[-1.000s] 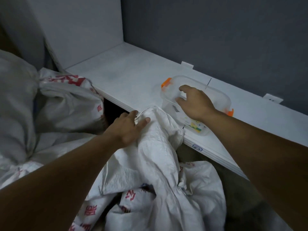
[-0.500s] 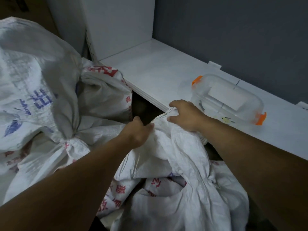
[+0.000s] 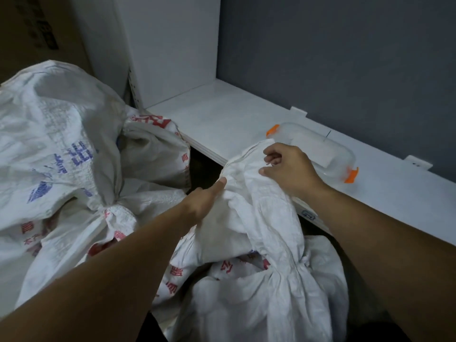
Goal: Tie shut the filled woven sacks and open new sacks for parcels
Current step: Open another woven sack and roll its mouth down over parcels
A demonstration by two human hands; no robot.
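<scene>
A white woven sack (image 3: 269,287) with red print stands in front of me, its neck gathered into a bunch low down and its loose top (image 3: 249,183) drawn up toward the shelf. My left hand (image 3: 204,201) grips the left side of that loose top, thumb lying along the fabric. My right hand (image 3: 288,169) holds the upper edge with curled fingers. A larger tied sack (image 3: 61,149) with blue and red print lies to the left, its knot (image 3: 116,213) facing me.
A white shelf (image 3: 237,124) runs from centre to right under a grey wall. On it sits a clear plastic box (image 3: 330,149) with orange clips, just behind my right hand. Another sack (image 3: 158,151) leans by the shelf's left end. A cardboard box (image 3: 37,30) stands upper left.
My right hand left the plastic box and took hold of the sack's top edge. My left hand slid lower along the fabric. The view swung left, bringing the large tied sack into sight.
</scene>
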